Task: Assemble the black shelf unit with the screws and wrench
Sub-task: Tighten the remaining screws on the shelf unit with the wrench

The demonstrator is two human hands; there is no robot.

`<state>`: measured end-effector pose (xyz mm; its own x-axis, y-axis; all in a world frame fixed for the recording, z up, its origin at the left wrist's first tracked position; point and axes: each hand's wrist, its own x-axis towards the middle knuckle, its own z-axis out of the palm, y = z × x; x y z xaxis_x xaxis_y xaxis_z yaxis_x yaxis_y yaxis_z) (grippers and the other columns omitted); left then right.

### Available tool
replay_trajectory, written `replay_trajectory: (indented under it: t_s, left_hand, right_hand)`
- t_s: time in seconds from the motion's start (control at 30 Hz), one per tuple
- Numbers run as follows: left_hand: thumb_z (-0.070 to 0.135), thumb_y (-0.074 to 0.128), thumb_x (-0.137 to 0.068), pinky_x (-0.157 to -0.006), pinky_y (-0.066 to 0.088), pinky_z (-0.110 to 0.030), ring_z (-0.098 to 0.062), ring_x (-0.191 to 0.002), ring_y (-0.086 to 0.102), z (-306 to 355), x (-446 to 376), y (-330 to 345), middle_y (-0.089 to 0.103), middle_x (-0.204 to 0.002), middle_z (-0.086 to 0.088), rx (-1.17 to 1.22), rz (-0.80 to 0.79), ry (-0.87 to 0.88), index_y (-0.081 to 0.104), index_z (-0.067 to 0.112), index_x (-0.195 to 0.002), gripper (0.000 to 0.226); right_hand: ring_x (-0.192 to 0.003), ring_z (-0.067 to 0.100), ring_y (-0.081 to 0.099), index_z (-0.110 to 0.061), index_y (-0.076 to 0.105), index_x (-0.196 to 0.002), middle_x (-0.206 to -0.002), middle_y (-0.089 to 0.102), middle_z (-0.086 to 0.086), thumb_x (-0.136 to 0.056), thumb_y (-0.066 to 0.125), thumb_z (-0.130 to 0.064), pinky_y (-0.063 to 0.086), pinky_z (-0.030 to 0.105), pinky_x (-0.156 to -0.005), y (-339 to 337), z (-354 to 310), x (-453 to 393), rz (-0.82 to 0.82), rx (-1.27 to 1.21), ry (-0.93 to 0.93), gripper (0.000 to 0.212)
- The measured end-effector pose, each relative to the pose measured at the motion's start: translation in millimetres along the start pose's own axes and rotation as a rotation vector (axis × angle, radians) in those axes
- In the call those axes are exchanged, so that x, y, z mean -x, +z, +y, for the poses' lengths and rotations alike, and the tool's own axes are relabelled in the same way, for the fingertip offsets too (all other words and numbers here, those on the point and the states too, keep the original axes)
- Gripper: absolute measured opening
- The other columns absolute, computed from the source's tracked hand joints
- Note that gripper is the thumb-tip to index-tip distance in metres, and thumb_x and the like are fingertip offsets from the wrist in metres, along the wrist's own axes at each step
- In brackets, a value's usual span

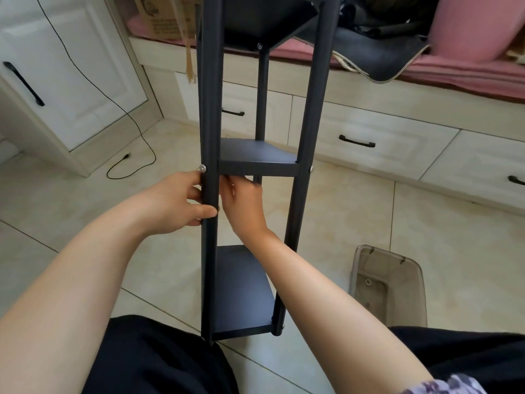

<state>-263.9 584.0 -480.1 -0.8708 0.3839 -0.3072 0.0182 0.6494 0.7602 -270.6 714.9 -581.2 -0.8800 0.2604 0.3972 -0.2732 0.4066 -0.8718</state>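
Left hand (181, 200) gripping post, black shelf unit (258, 163) standing upright

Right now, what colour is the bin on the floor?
Translucent grey-brown bin, head view.

Tall, narrow black metal shelf unit (211, 123) with round tube posts and flat dark shelf boards, standing upright on the pale tiled floor (426, 251). Three boards visible: lowest near the floor, middle board (255, 155) about halfway up, top one cut off by the frame edge. Silver round-headed screw (202, 167) seated in the left front post at middle-board height; another silver screw (311, 168) in the right front post at the same level.
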Motion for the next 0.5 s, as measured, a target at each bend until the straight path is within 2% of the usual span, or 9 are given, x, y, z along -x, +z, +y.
replay_trajectory:
  t_s: [0.07, 0.13, 0.23, 0.37, 0.5]
  left_hand:
    - [0.001, 0.068, -0.092, -0.066, 0.059, -0.017, -0.019, -0.093, 0.072, 0, 0, 1, 0.072, -0.107, -0.004, -0.012, -0.014, 0.003, 0.060, 0.021, -0.119, 0.035]
    - [0.002, 0.068, -0.092, -0.066, 0.059, -0.017, -0.019, -0.092, 0.073, 1, -1, 1, 0.073, -0.108, -0.002, -0.027, -0.015, 0.002, 0.060, 0.022, -0.118, 0.034]
    - [0.002, 0.068, -0.092, -0.065, 0.058, -0.016, -0.019, -0.091, 0.074, 0, -2, -1, 0.074, -0.106, -0.002, -0.044, 0.001, 0.000, 0.060, 0.025, -0.114, 0.033]
    - [0.002, 0.069, -0.091, -0.062, 0.056, -0.013, -0.014, -0.087, 0.074, 0, 0, -3, 0.075, -0.103, 0.000, -0.055, -0.003, -0.001, 0.059, 0.024, -0.120, 0.038]
    - [0.002, 0.068, -0.092, -0.066, 0.058, -0.016, -0.015, -0.089, 0.075, -2, 2, -3, 0.075, -0.101, 0.003, -0.061, -0.014, 0.001, 0.060, 0.028, -0.113, 0.035]
  right_hand:
    - [-0.059, 0.005, 0.052, -0.011, 0.061, -0.080, -0.065, 0.054, -0.009, -0.099, 0.050, -0.012, 0.036, 0.005, -0.057, 5, 2, -4, -0.041, -0.009, 0.027, 0.022]
    - [-0.065, -0.005, 0.055, -0.019, 0.054, -0.077, -0.063, 0.051, -0.014, -0.099, 0.049, -0.012, 0.037, 0.003, -0.057, 9, 5, -8, -0.045, -0.036, 0.048, 0.023]
    - [-0.069, -0.012, 0.055, -0.015, 0.057, -0.083, -0.067, 0.053, -0.013, -0.099, 0.049, -0.011, 0.036, -0.001, -0.062, 11, 6, -10, -0.031, -0.058, 0.049, 0.018]
    - [-0.078, 0.003, 0.050, -0.002, 0.064, -0.095, -0.087, 0.062, 0.004, -0.097, 0.051, -0.004, 0.034, -0.004, -0.074, 7, 5, -10, 0.009, -0.060, -0.029, 0.013]
    - [-0.074, 0.013, 0.053, -0.005, 0.060, -0.087, -0.081, 0.059, 0.002, -0.098, 0.050, -0.006, 0.040, 0.004, -0.069, -4, 3, -7, -0.056, -0.037, 0.017, 0.014]
